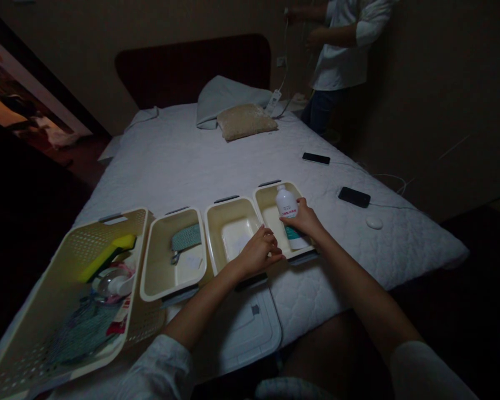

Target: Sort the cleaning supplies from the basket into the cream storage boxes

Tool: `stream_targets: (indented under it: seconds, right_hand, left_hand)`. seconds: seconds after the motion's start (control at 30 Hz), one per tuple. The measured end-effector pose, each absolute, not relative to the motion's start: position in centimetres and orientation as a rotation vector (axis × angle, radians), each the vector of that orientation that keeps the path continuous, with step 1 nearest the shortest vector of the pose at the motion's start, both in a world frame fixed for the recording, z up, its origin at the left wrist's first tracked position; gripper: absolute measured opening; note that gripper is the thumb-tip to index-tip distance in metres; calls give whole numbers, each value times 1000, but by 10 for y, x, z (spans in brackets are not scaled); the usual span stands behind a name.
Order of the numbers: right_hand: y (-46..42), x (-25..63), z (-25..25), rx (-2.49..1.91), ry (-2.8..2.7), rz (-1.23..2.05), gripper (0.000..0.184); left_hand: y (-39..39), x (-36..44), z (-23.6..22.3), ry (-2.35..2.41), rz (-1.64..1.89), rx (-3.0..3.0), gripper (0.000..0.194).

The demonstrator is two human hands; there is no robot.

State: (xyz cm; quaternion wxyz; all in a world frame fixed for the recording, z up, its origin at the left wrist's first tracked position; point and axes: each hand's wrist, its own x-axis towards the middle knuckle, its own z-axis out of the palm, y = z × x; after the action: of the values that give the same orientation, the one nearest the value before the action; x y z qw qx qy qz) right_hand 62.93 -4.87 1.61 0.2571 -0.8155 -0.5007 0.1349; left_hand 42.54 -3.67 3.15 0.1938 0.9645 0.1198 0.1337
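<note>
My right hand (306,221) is closed around a white plastic bottle (286,203) with red print and a green band on its label. The bottle leans within the right-hand cream bin (270,194); whether it touches the bottom I cannot tell. Over the near edge of the middle cream bin (229,208) is my left hand (261,251), fingers loosely curled and apart, with nothing held. In the left cream bin (148,278) lies a green-grey cloth item (186,238) with a small metal-looking piece beside it.
A large perforated basket (8,361) at left holds a yellow item, a clear container and cloths. A lid (250,339) lies in front of the bins. Two phones (354,196), a white oval object (374,222) and a cushion (245,121) rest on the bed. Another person (344,50) stands behind.
</note>
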Motion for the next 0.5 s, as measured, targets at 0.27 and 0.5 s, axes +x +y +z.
stream_targets:
  seconds: [0.27,0.5]
  right_hand:
    - [-32,623,-10,-2415,-1429,390,64]
    - [-25,622,-21,-2464,-1494,438,60]
  left_hand:
    - [-30,428,31,312,346,2674,26]
    - [-30,429,28,320,364,2668,25]
